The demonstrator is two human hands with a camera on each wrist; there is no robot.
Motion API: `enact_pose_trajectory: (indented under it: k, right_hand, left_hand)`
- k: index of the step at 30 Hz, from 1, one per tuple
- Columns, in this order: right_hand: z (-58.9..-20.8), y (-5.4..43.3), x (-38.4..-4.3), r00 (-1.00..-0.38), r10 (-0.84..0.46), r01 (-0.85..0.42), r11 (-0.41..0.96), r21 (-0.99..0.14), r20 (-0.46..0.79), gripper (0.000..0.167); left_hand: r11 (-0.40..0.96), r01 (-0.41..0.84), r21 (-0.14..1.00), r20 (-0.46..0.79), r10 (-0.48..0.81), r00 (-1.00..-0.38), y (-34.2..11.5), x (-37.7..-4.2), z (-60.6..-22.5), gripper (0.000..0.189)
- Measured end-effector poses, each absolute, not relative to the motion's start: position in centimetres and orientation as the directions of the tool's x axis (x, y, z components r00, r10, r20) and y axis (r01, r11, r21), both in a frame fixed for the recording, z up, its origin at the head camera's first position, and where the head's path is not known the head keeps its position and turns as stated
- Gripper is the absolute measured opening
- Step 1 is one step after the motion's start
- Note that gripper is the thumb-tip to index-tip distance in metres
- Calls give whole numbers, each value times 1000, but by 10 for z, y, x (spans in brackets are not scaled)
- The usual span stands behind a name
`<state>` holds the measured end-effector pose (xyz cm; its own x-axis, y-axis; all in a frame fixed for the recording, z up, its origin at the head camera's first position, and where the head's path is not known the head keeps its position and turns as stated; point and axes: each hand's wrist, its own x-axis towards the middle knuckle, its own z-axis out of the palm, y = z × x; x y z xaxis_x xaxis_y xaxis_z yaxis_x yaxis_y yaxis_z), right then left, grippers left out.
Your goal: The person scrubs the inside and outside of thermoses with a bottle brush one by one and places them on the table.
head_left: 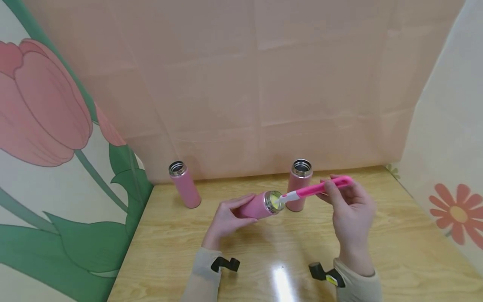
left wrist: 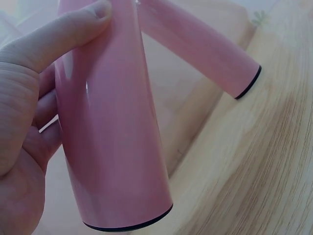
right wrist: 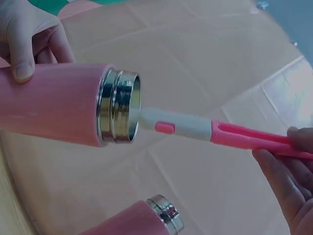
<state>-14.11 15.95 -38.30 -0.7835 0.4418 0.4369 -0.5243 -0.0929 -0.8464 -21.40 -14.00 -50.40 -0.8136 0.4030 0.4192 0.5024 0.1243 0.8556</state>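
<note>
My left hand grips a pink thermos bottle, tilted so its steel mouth points right; thumb and fingers wrap its body. In the right wrist view the bottle's threaded metal neck is uncovered. My right hand pinches the pink handle of a bottle brush. The brush's white section lines up with the mouth, and its tip is inside the neck. Yellowish bristles show in the opening; the rest of the head is hidden inside.
Two more open pink bottles stand upright on the wooden table: one bottle at the back left, another bottle just behind the brush. A peach-coloured sheet hangs at the back, with flower-patterned panels on both sides.
</note>
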Motion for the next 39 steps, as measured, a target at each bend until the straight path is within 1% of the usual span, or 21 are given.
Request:
enact_pose_trajectory:
  k: [3,7,11,15,17,20,23,26,28,30,31,32,33,35,37,39]
  right_hand:
    - [-381,157,-139,-764,513,-503,-96,-859,390,25]
    - [-378,154,-136,-728,565,-529,-104,-842,388,23]
    - [-376,151,-134,-697,564,-569,-58,-820,444,22]
    - [-378,150,-134,-653,506,-639,32,-769,564,19]
    - [-379,150,-134,-620,463,-692,56,-719,633,17]
    - [-380,150,-134,-562,416,-776,36,-630,715,16]
    - [-378,148,-135,-475,391,-862,-25,-506,789,20]
    - [-373,144,-139,-359,376,-932,-95,-350,854,23]
    - [-370,142,-142,-289,367,-956,-159,-246,884,24]
    - [-368,140,-145,-243,371,-960,-222,-169,896,24]
    - [-368,139,-145,-232,379,-959,-241,-147,896,25]
    - [-368,139,-145,-233,383,-957,-254,-140,894,26]
    - [-368,139,-144,-246,389,-953,-263,-149,888,28]
    - [-371,141,-143,-298,395,-939,-285,-193,869,29]
    - [-375,144,-140,-376,387,-917,-287,-278,842,29]
    - [-380,146,-138,-468,371,-880,-284,-382,802,24]
  left_hand:
    - [115,516,849,440,388,-810,-140,-215,-505,69]
    - [114,510,853,437,382,-815,-140,-216,-506,69]
    - [128,501,856,424,380,-822,-142,-215,-505,69]
    - [139,507,851,428,378,-821,-143,-216,-506,69]
    - [140,503,853,424,377,-823,-145,-217,-506,70]
    - [133,486,864,407,382,-829,-148,-216,-505,70]
    - [105,455,884,378,413,-829,-151,-215,-504,69]
    - [74,425,902,348,458,-818,-153,-215,-501,68]
    - [57,411,910,336,482,-809,-154,-215,-499,68]
    - [43,405,914,332,495,-803,-155,-214,-496,68]
    - [38,403,914,333,495,-803,-155,-214,-495,68]
    - [36,405,914,337,491,-804,-156,-213,-494,69]
    - [40,406,913,338,482,-808,-156,-213,-493,69]
    - [45,409,912,345,456,-820,-158,-213,-493,69]
    - [59,411,910,349,424,-835,-159,-213,-494,69]
    - [78,414,907,353,396,-848,-160,-213,-495,68]
